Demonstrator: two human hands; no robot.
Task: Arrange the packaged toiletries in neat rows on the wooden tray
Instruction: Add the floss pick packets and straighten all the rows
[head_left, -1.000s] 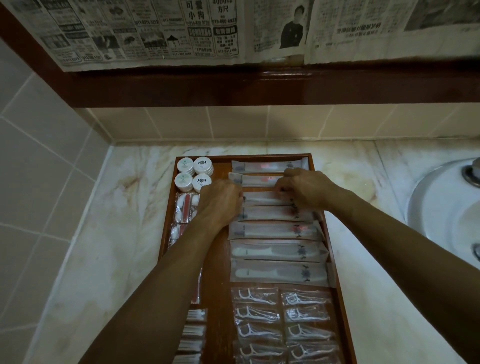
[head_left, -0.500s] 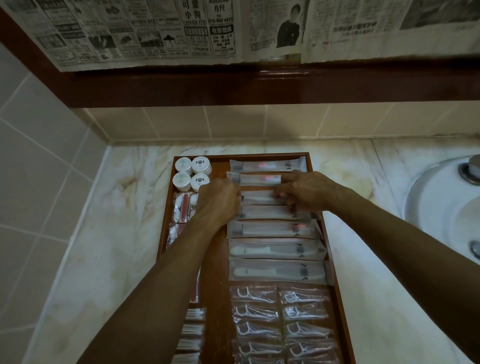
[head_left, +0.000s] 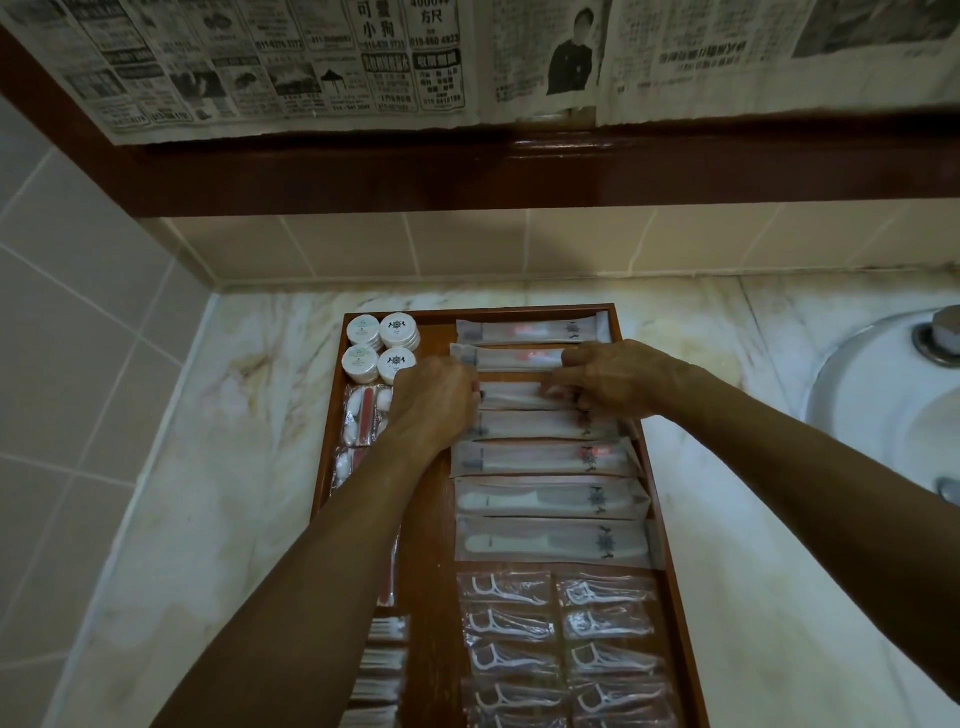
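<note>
Packets (head_left: 540, 423) are lying in a column down the right side of the tray (head_left: 655, 483), which is sitting on the marble surface (head_left: 249, 415) beside a sink (head_left: 883, 395). Both hands are curling narrow grips on the third packet (head_left: 511, 397) from the far end: the left hand (head_left: 434, 402) is pinching its left end, the right hand (head_left: 610, 379) its right end. Round tins (head_left: 382, 345) are sitting in the tray's far left corner, floss picks (head_left: 561, 644) at its near end.
</note>
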